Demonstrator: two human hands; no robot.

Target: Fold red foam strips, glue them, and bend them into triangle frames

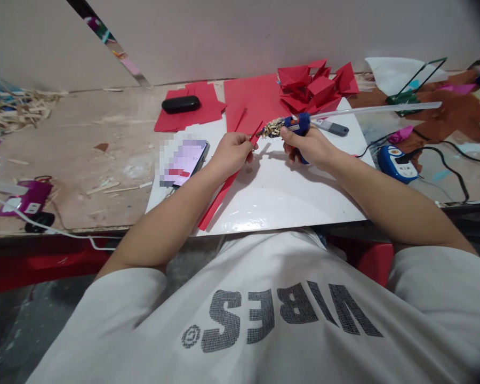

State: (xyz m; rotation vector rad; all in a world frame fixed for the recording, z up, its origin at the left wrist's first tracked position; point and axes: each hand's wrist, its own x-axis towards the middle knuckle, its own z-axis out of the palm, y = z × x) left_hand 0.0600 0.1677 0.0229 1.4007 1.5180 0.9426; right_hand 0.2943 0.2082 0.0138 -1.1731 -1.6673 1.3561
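Over the white board (296, 197), my right hand (304, 144) is closed around a blue hot glue gun (298, 125). A long clear glue stick (376, 109) sticks out of its back end, and lumpy tan residue crusts its front. My left hand (236, 152) pinches a narrow red paper strip (258, 130) right at the nozzle. Whether the nozzle touches the paper is too small to tell. Beneath my left hand a longer red strip (220, 200) lies slantwise toward the board's front edge.
Left of the board's middle lies a phone (188, 160). Behind are red sheets (248, 98), a black case (180, 104) and folded red paper pieces (320, 88). A grey-handled cutter (332, 127) and a blue power socket (398, 162) with cords sit right. A purple glue gun (32, 200) rests far left.
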